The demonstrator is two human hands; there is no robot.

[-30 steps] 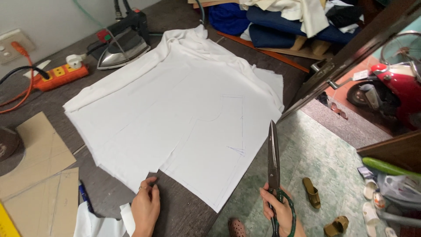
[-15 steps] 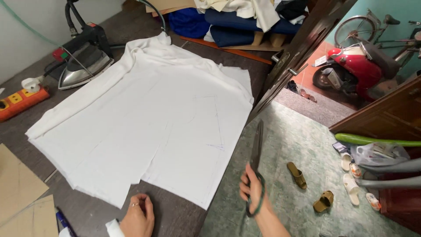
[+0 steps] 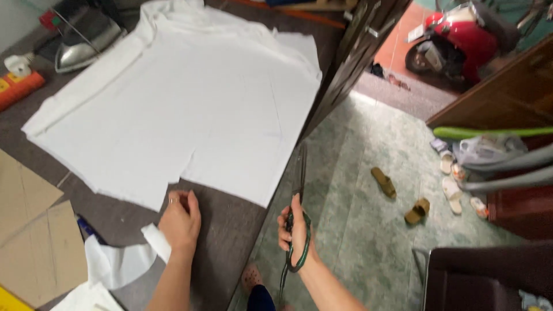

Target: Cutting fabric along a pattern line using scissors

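A large white cloth (image 3: 178, 109) lies spread flat on a dark grey table (image 3: 230, 230), with a cut notch in its near edge. My left hand (image 3: 180, 222) rests on the table just below that notch, fingers curled, touching a loose white strip of cloth (image 3: 124, 259). My right hand (image 3: 296, 230) is beyond the table's right edge and grips long tailor's scissors (image 3: 298, 178) by their green-trimmed handles. The blades are closed and point away from me, next to the cloth's near right corner.
A clothes iron (image 3: 86, 49) and an orange power strip (image 3: 20, 89) sit at the table's far left. Cardboard pattern pieces (image 3: 29, 242) lie at the near left. Right of the table are a green floor, loose sandals (image 3: 385, 181) and a red scooter (image 3: 461, 40).
The view has swung right and drawn closer. My left hand has moved up to the cloth's notched edge. My right hand with the scissors has come nearer the cloth's corner.
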